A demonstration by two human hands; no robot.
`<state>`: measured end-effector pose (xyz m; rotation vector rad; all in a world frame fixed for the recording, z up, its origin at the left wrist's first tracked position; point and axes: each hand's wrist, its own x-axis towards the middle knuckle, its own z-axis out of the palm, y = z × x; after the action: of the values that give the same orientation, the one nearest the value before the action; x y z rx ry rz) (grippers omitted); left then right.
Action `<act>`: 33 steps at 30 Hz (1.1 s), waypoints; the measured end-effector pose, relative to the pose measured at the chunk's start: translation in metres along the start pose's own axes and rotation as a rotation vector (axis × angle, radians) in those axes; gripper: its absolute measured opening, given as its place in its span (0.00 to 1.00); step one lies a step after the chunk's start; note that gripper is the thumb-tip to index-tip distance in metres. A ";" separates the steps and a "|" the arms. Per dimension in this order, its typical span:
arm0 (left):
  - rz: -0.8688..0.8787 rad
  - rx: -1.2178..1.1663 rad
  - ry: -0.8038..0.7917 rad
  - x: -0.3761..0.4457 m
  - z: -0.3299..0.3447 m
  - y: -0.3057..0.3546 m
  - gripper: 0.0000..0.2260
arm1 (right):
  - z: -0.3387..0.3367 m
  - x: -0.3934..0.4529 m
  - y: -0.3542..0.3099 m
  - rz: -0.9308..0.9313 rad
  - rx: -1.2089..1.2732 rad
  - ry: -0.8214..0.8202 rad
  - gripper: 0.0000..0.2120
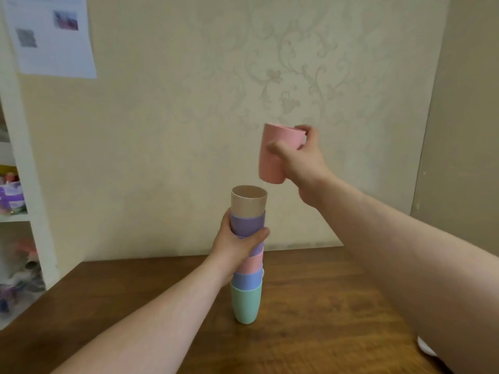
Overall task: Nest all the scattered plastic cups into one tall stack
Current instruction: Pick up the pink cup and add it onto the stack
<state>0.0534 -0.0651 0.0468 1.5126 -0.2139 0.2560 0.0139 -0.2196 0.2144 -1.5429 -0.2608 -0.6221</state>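
Observation:
A tall stack of nested cups (247, 300) stands upright on the wooden table (310, 306): green at the bottom, then blue, pink and purple, with a beige cup (248, 201) open on top. My left hand (237, 247) grips the stack around its purple middle. My right hand (302, 163) holds a single pink cup (275, 155) in the air, upright, above and to the right of the stack's top. Its base hangs about level with the beige rim, apart from it.
A wallpapered wall rises just behind the table. White shelves (16, 217) with cluttered items stand at the left, and a paper sheet (51, 36) hangs above them. A small white object (426, 348) shows under my right forearm at the table's right edge.

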 end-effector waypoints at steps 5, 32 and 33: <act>0.020 0.057 -0.027 -0.002 0.001 -0.002 0.28 | 0.021 -0.011 0.021 0.009 -0.178 -0.158 0.35; 0.056 0.314 0.168 0.002 -0.023 -0.022 0.29 | 0.015 -0.026 0.110 0.135 -0.143 -0.300 0.41; 0.054 0.318 0.194 0.005 -0.030 -0.021 0.32 | 0.011 -0.025 0.122 0.156 -0.230 -0.256 0.39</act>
<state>0.0636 -0.0354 0.0264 1.7851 -0.0604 0.4961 0.0601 -0.2144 0.0984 -1.8483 -0.2660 -0.3389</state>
